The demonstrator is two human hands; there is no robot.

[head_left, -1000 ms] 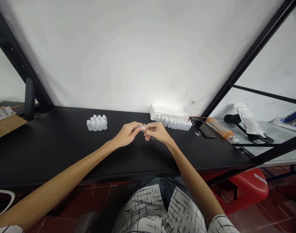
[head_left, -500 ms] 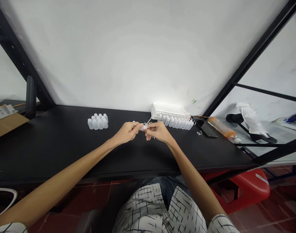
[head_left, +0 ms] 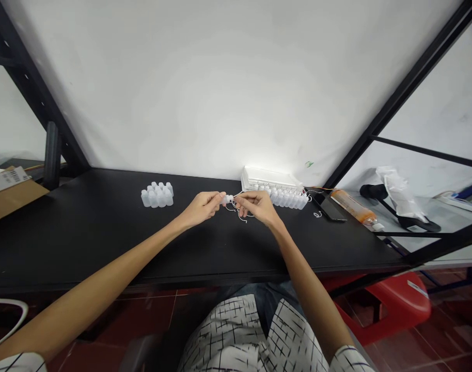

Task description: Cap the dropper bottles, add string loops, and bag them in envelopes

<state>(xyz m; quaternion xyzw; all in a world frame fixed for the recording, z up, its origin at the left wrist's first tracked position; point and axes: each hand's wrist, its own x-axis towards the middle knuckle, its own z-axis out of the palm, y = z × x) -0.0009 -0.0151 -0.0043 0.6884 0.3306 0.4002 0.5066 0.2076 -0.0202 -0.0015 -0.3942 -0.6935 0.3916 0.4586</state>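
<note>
Over the middle of the black table, my left hand (head_left: 205, 207) pinches a small white bottle (head_left: 227, 199) lying sideways, its neck toward the right. My right hand (head_left: 255, 204) is closed at the neck end on a thin white strip (head_left: 236, 196). Thin curled white strips (head_left: 242, 217) lie on the table beneath the right hand. To the left stands a group of small white bottles (head_left: 157, 196). On the right, a row of similar bottles (head_left: 288, 198) stands before a white tray-like box (head_left: 272, 178), partly hidden by my right hand.
A phone (head_left: 332, 209) and an orange-labelled bottle (head_left: 356, 207) lie on the right, by the black frame post. At the far left is a cardboard box (head_left: 17, 199). A red stool (head_left: 398, 305) stands below the table's right edge.
My hands have drawn slightly apart, the right one moving a little right and up. More of the bottle's neck and of the curled strips now shows between and below them.
</note>
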